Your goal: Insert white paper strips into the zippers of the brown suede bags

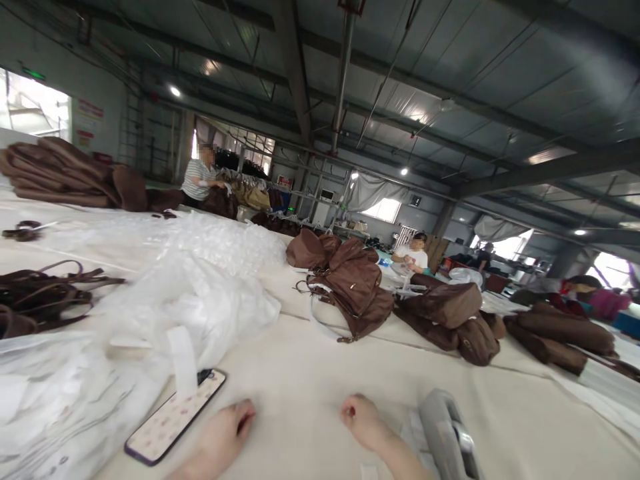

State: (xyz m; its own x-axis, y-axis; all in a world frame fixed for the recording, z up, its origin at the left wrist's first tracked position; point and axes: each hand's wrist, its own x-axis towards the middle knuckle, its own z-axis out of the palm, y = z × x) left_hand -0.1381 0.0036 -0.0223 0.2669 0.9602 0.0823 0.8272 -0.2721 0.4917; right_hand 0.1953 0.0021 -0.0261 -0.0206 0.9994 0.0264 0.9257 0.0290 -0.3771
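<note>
My left hand is loosely curled above the pale tabletop, its fingers closed with nothing visible in them. Just left of it lies a phone in a patterned case, with a white paper strip over its upper end. My right hand is also curled, apart from the left, and no object shows in its fingers. Close to the right forearm stands a grey tape dispenser.
Clear plastic bags cover much of the left side, beside dark brown straps. Brown bags lie farther back, and folded brown fabric is stacked at far left. People work in the background.
</note>
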